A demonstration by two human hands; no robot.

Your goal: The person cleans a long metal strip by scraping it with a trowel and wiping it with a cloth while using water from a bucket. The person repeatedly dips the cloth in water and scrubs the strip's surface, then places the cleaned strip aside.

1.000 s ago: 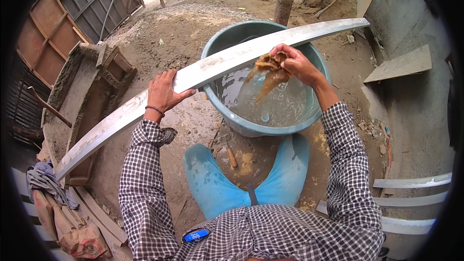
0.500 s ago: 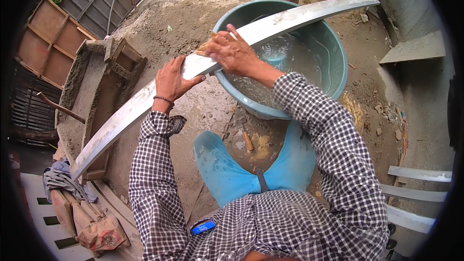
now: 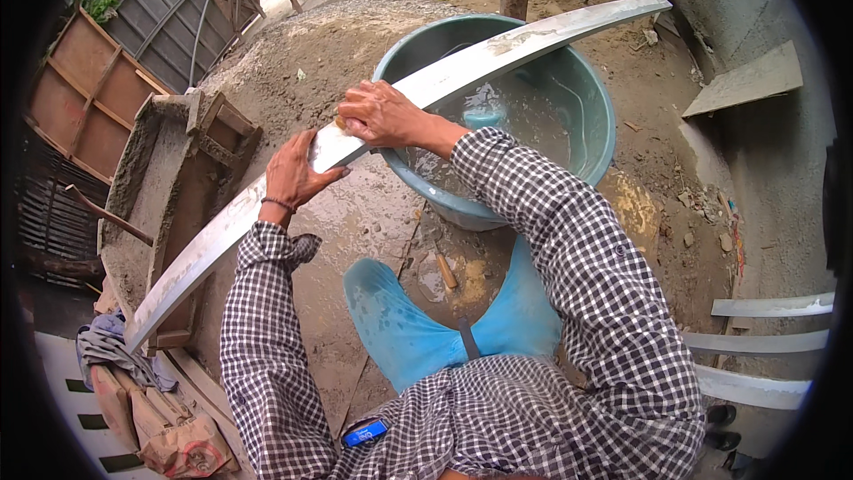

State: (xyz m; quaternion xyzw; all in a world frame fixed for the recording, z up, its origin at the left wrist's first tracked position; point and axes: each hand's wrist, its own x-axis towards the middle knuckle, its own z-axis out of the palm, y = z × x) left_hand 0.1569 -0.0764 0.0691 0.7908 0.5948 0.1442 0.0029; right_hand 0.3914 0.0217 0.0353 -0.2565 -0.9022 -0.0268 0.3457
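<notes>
A long silvery metal bar (image 3: 480,60) slants from low on the left to high on the right, lying across the rim of a green plastic tub (image 3: 471,215) that holds murky water. My left hand (image 3: 295,171) is wrapped over the bar to the left of the tub, thumb on the near side. Just right of it, my right hand (image 3: 386,114) presses a yellowish-brown sponge-like pad (image 3: 341,124) on the bar's upper face; the fingers cover most of the pad. Greyish smears mark the bar's right half.
A mortar-crusted wooden trough (image 3: 147,187) stands at the left, by the bar's lower end. Brown paper sacks (image 3: 182,440) and a grey cloth (image 3: 124,347) lie below it. A wooden handle (image 3: 446,271) rests between my knees. Several metal bars (image 3: 755,342) lie at the lower right.
My right hand has slid the pad down-left along the bar, closer to my left hand. Its fingers are now more tightly closed. The whole view has shifted slightly.
</notes>
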